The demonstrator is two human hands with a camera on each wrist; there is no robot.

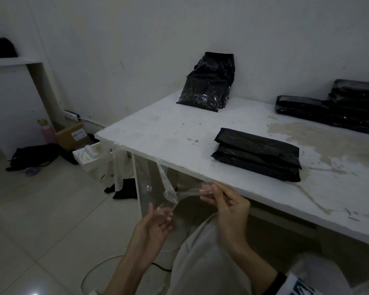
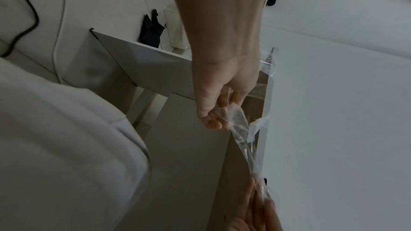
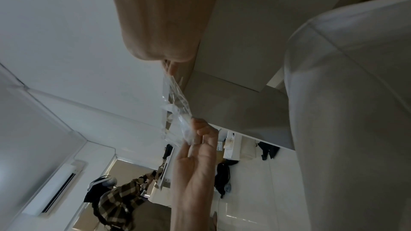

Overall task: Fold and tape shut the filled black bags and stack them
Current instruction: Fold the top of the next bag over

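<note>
- Tape strip (image 1: 180, 194) spans between left hand (image 1: 158, 222) and right hand (image 1: 224, 204), at the table (image 1: 158, 133) front edge.
- Folded bags (image 1: 257, 155) lie on the table beyond the right hand.
- Leaning bags (image 1: 209, 81) stand farther back, against the wall.
- Stacked bags (image 1: 337, 107) lie far right of both hands.

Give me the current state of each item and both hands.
Clear tape strip: twisted, held between both hands.
Left hand: pinching the strip.
Right hand: pinching the strip.
Folded black bag: flat on table.
Upright black bags: leaning on wall.
Stacked bags: piled.
</note>
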